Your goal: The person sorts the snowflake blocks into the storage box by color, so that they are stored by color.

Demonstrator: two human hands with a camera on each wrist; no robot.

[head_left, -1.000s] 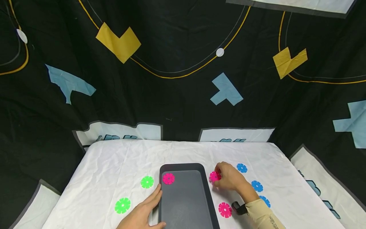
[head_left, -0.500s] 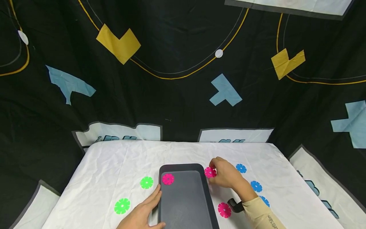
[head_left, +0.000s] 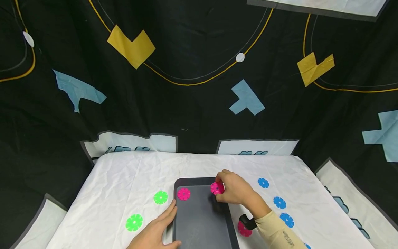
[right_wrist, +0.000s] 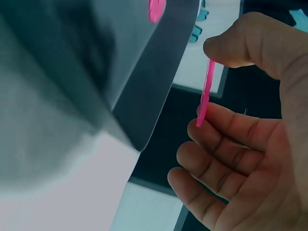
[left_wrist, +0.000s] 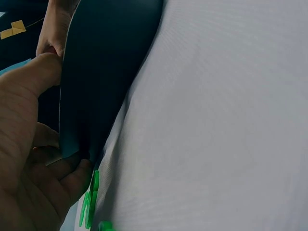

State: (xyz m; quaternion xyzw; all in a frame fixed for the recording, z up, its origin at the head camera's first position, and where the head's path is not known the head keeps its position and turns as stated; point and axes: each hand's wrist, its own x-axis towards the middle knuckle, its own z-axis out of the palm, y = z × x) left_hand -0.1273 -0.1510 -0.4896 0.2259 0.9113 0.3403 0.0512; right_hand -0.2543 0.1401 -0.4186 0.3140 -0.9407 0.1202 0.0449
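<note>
My right hand (head_left: 235, 188) pinches a pink notched plastic disc (head_left: 216, 188) between thumb and fingers, over the far right corner of a dark grey rectangular tray (head_left: 202, 221). In the right wrist view that disc (right_wrist: 206, 94) is held edge-on, apart from the tray wall (right_wrist: 154, 77). Inside the tray's far left corner lies another pink disc (head_left: 183, 194). My left hand (head_left: 155, 228) rests against the tray's left side, its fingers nearly straight along the wall and the thumb at the rim. A third pink disc (head_left: 244, 229) is on the cloth, partly covered by the black wrist strap.
Two green discs (head_left: 134, 222) lie left of the tray on the white cloth (head_left: 102, 193). Several blue discs (head_left: 279, 202) are spread at the right, beyond my right forearm. A black patterned curtain (head_left: 192, 110) hangs behind the table.
My right hand has carried the pink disc leftward from the cloth right of the tray to above the tray's far right corner. My left hand has stayed at the tray's side.
</note>
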